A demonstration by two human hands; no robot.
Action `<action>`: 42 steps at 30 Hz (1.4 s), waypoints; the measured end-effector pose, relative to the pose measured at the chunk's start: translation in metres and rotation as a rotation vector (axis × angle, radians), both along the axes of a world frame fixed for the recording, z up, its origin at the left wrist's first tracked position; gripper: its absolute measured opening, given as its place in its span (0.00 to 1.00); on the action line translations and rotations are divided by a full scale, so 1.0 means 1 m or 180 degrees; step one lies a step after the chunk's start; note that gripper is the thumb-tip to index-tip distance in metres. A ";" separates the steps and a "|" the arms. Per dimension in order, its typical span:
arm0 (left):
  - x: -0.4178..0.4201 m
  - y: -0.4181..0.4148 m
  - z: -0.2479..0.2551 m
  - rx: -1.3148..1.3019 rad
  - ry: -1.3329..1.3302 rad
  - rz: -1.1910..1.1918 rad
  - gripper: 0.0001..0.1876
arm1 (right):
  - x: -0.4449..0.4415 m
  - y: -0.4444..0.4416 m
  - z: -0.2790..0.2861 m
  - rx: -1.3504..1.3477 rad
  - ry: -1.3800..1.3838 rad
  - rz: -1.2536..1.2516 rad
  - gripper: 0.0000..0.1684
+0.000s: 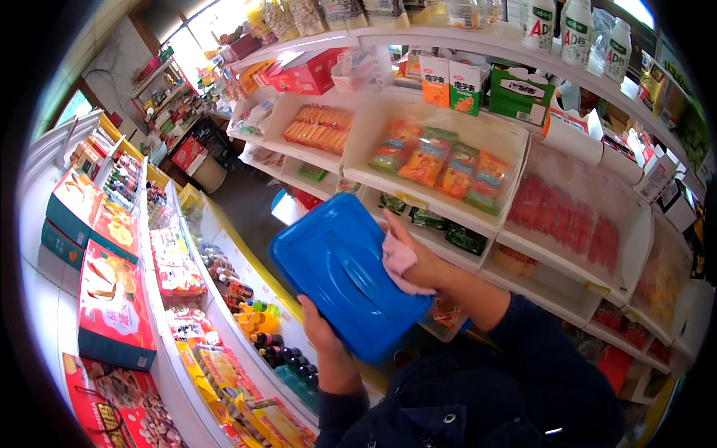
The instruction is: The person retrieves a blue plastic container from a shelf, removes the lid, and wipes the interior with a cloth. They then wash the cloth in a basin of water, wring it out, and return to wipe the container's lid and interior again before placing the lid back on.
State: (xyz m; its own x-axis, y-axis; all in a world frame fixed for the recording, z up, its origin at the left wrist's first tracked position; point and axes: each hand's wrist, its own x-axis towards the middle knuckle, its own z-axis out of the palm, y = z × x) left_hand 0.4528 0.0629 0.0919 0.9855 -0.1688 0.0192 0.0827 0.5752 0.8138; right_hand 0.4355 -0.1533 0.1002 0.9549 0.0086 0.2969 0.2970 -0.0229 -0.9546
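Observation:
A blue plastic box lid (330,257) with a moulded handle in its middle is held up in front of me, tilted. My left hand (325,336) grips its near left edge. On the opposite side, my right hand (417,260) holds a pink cloth (399,263) against the lid's edge, with a finger stretched out. Below the lid, beside my right forearm, part of a clear plastic box (448,322) shows with packets inside; the rest of it is hidden.
On the right stand white shelf bins with orange snack packets (428,162) and red wrapped sticks (566,218). White bottles (577,33) line the upper shelf. Shelving on the left bears red gift boxes (115,308), yellow packs (224,381) and drink bottles (285,355). A dark floor aisle (246,207) runs between.

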 end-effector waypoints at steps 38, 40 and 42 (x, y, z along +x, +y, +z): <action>-0.010 -0.024 -0.025 0.1140 -0.1393 0.0264 0.24 | -0.004 0.042 -0.031 -0.1484 -0.0959 -0.1345 0.32; -0.011 -0.029 -0.024 0.1302 -0.1538 0.0310 0.22 | -0.002 0.042 -0.027 -0.0956 -0.0710 -0.1343 0.33; -0.013 -0.030 -0.021 0.1082 -0.1334 0.0205 0.22 | -0.001 0.039 -0.025 -0.0961 -0.0535 -0.1157 0.32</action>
